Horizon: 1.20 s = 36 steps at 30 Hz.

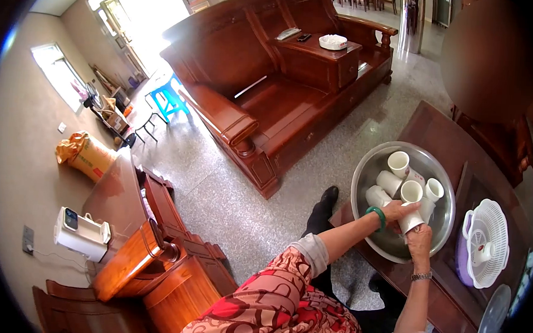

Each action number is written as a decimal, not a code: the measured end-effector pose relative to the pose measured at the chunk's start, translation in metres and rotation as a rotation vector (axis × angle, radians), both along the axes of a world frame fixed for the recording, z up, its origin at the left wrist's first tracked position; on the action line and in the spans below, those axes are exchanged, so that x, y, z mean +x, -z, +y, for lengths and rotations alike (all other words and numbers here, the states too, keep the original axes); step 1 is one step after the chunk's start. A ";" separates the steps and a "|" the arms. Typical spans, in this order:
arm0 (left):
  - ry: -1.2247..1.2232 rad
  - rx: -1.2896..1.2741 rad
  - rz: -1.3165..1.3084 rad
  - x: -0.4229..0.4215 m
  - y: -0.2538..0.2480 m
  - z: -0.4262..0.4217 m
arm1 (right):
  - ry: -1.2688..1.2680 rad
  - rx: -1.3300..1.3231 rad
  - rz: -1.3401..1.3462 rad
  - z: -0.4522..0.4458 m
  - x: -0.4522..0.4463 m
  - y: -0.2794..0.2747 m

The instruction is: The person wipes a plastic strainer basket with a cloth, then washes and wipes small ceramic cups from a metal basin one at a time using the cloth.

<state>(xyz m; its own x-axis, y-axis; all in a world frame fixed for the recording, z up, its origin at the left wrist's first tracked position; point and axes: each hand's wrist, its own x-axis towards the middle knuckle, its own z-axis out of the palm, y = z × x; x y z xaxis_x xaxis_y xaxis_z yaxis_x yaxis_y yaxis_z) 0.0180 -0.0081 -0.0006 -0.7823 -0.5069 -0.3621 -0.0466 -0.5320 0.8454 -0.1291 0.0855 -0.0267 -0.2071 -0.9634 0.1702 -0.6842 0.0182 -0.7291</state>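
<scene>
Over a large steel basin (449,206), my left hand (398,211), with a green bangle at its wrist, is closed around a white cup (411,219). My right hand (419,239), below a metal wristwatch, grips the lower end of that same cup. The cup is tilted, and the fingers hide part of it. Several more white cups lie in the basin; one upright cup (398,162) stands near the far rim, and another cup (411,191) is just beyond my left hand. Whether the basin holds water, I cannot tell.
The basin rests on a dark wooden table (422,123). To its right are a white slotted basket (488,241) with purple beneath and a round lid-like disc (494,316). A wooden sofa (264,94) stands ahead; a blurred person (486,57) is at far right.
</scene>
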 end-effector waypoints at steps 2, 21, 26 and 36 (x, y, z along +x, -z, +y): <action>-0.063 0.104 0.149 -0.002 0.000 0.005 | 0.025 0.075 -0.393 0.005 0.011 -0.026; -0.404 0.343 0.275 0.017 -0.011 -0.011 | 0.110 -0.215 -0.351 0.019 0.035 -0.086; -0.335 0.494 0.495 0.024 -0.017 -0.012 | 0.264 -0.310 -0.666 0.019 0.034 -0.055; -0.124 0.533 0.583 0.023 -0.015 -0.009 | 0.296 -0.163 -0.525 0.022 0.047 -0.060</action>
